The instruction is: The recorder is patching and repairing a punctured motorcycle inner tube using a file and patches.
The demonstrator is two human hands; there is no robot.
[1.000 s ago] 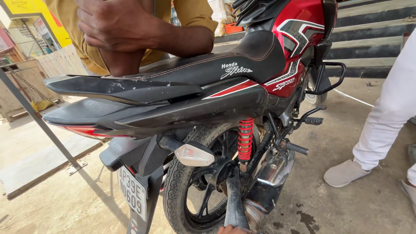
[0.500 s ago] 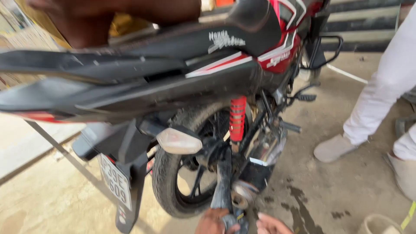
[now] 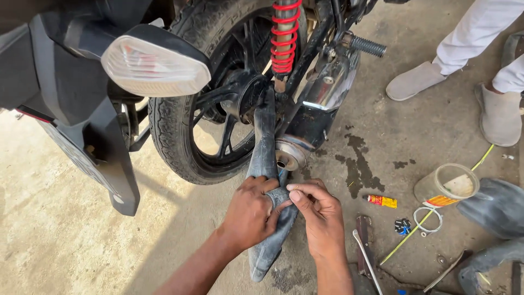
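Observation:
A black rubber inner tube (image 3: 266, 147) hangs out of the motorcycle's rear wheel (image 3: 210, 120) and runs down to the concrete floor. My left hand (image 3: 251, 210) grips the tube from the left, fingers wrapped over it. From the right, my right hand (image 3: 319, 210) pinches the same stretch of tube with thumb and fingers. Both hands sit just below the chrome exhaust tip (image 3: 289, 155). A red coil shock absorber (image 3: 285, 35) stands above the wheel hub.
A white turn-signal lamp (image 3: 155, 63) and black mudguard (image 3: 90, 147) hang at left. On the floor at right lie a small red-yellow tube (image 3: 382, 201), a clear plastic tub (image 3: 446, 187), metal tyre levers (image 3: 367, 251) and another black tube (image 3: 494, 210). Another person's grey shoes (image 3: 417, 81) stand top right.
The view dropped from the seat and another person's arm down to the rear wheel. My hands came into sight and closed on the hanging inner tube.

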